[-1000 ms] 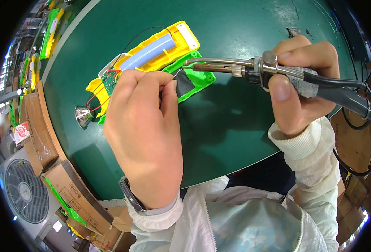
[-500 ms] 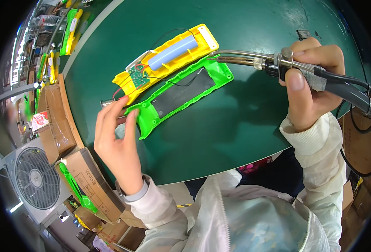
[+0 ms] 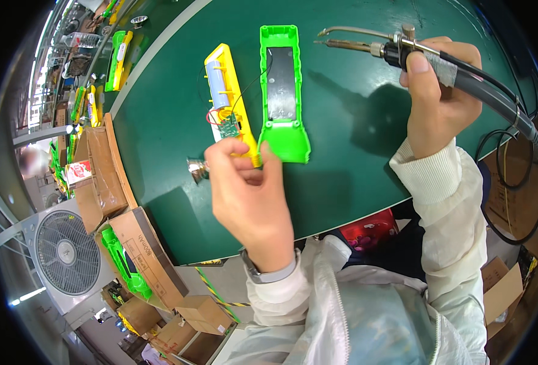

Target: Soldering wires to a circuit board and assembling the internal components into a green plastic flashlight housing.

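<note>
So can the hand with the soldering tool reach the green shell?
Probably yes: the right hand holds the soldering iron above bare green table, and nothing lies between its tip and the green shell.

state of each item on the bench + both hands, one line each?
yellow housing half: open, lying flat, battery and circuit board exposed
green housing half: open, inner side up, beside the yellow one
soldering iron: lifted off the table, tip in the air
left hand: fingers pinched at the yellow half's near end
right hand: gripping the iron's handle
fan: cannot tell if running
</note>
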A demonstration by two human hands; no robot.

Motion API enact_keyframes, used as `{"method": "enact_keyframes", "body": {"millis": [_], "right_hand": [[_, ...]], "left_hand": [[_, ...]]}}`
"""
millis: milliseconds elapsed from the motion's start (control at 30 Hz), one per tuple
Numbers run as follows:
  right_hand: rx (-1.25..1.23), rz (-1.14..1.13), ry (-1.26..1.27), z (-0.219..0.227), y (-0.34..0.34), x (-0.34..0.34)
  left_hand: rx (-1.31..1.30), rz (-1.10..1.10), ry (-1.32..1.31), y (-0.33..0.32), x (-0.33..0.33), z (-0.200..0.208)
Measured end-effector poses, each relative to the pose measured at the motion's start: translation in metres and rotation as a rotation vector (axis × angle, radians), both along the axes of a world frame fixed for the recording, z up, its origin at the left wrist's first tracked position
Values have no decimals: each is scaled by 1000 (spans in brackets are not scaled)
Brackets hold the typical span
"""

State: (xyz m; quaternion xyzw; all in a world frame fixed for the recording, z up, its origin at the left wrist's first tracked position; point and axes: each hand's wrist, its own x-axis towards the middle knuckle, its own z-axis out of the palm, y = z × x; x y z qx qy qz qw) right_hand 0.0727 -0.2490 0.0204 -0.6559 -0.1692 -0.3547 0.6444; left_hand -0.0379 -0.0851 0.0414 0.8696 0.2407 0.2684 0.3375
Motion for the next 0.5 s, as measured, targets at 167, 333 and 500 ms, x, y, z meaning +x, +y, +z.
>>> {"method": "enact_keyframes", "body": {"millis": [167, 333, 500], "right_hand": [[101, -5, 17, -5, -3, 4], [95, -70, 24, -11, -4, 9], [144, -89, 75, -12, -7, 10]], "left_hand": [[311, -138, 89, -14, -6, 11], [918, -599, 114, 4, -4, 15], [987, -703, 95, 1, 2, 6]]}}
